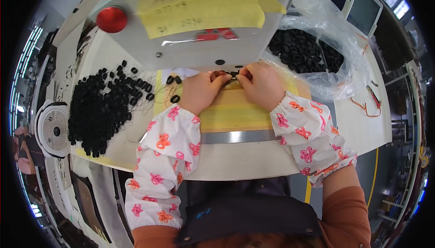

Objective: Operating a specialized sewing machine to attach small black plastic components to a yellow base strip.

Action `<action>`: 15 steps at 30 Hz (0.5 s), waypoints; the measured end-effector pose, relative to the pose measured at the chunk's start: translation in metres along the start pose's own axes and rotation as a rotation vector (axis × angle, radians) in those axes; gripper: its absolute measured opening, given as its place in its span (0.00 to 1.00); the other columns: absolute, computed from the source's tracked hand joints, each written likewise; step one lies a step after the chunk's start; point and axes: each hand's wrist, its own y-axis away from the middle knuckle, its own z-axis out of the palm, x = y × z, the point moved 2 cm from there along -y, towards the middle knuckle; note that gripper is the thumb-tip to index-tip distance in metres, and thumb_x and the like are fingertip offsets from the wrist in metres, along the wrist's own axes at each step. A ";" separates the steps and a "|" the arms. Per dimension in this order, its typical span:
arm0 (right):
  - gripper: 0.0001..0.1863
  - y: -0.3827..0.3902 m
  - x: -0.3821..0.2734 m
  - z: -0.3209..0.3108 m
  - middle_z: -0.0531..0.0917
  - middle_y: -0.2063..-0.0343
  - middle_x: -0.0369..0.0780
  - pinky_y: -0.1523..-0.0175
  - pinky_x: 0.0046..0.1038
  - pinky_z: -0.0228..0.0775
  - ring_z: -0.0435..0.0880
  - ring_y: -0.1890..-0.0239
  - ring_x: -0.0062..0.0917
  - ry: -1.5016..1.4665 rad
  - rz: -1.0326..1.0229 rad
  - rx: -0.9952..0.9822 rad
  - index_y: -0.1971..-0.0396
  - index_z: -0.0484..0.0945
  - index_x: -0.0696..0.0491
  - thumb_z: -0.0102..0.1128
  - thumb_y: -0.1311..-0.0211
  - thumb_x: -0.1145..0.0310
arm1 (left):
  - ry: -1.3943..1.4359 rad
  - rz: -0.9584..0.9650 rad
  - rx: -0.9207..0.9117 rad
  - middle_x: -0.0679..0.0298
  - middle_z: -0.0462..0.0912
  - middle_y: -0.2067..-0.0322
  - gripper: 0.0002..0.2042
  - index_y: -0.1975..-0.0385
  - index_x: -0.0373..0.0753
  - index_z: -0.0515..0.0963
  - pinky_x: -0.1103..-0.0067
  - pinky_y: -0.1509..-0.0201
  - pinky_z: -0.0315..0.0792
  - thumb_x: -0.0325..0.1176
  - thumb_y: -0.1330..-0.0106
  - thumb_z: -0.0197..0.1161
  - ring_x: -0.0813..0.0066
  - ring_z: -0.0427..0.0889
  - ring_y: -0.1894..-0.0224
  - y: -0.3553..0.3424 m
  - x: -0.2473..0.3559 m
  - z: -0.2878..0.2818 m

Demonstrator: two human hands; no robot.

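Note:
Under the front of a pale grey machine head (190, 55), my left hand (200, 90) and my right hand (263, 84) meet, fingertips almost touching. Both pinch a small black piece (233, 75), probably a band loop like those nearby; its full shape is hidden by the fingers and the machine. Yellow tape (244, 107) covers the work surface below my wrists. Just left of my left hand lie a few loose black loops (175, 99). White sleeve covers with pink and orange flowers are on both forearms.
A large heap of black loops with trailing threads (97, 112) spreads over the left of the table. On the right, a clear plastic bag (340, 26) holds many black loops (299, 51). A white fan (54, 130) stands at the left edge; a person (27, 157) is beyond it.

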 end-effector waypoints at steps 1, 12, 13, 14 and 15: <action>0.06 -0.001 -0.002 0.002 0.75 0.87 0.43 0.77 0.28 0.66 0.76 0.83 0.32 -0.014 -0.025 0.001 0.82 0.73 0.60 0.58 0.57 0.73 | 0.025 0.072 0.019 0.59 0.78 0.81 0.17 0.74 0.41 0.79 0.74 0.75 0.68 0.49 0.46 0.54 0.65 0.77 0.80 -0.001 -0.001 0.000; 0.06 -0.010 0.005 -0.018 0.71 0.87 0.41 0.79 0.22 0.60 0.70 0.86 0.21 0.051 -0.152 0.171 0.74 0.74 0.58 0.54 0.56 0.76 | -0.193 0.112 0.390 0.57 0.73 0.87 0.16 0.87 0.40 0.74 0.69 0.76 0.67 0.44 0.47 0.55 0.59 0.73 0.84 0.067 -0.029 -0.065; 0.10 -0.014 0.004 -0.026 0.74 0.79 0.43 0.77 0.23 0.63 0.72 0.82 0.26 0.011 -0.131 0.166 0.68 0.72 0.59 0.53 0.55 0.77 | -0.148 0.054 0.409 0.57 0.74 0.87 0.15 0.87 0.40 0.74 0.69 0.76 0.68 0.43 0.47 0.56 0.59 0.73 0.83 0.071 -0.040 -0.073; 0.13 -0.018 0.009 -0.032 0.74 0.73 0.45 0.72 0.26 0.64 0.72 0.77 0.29 0.157 -0.177 0.183 0.65 0.71 0.59 0.53 0.55 0.78 | -0.166 0.033 0.447 0.57 0.74 0.87 0.15 0.87 0.40 0.74 0.69 0.76 0.68 0.43 0.47 0.56 0.59 0.73 0.83 0.071 -0.049 -0.075; 0.15 -0.022 0.018 -0.037 0.74 0.68 0.46 0.68 0.29 0.66 0.73 0.72 0.33 0.305 -0.215 0.198 0.63 0.70 0.58 0.52 0.55 0.78 | -0.175 0.057 0.482 0.58 0.74 0.87 0.13 0.87 0.40 0.75 0.70 0.77 0.68 0.42 0.49 0.57 0.61 0.74 0.83 0.071 -0.053 -0.075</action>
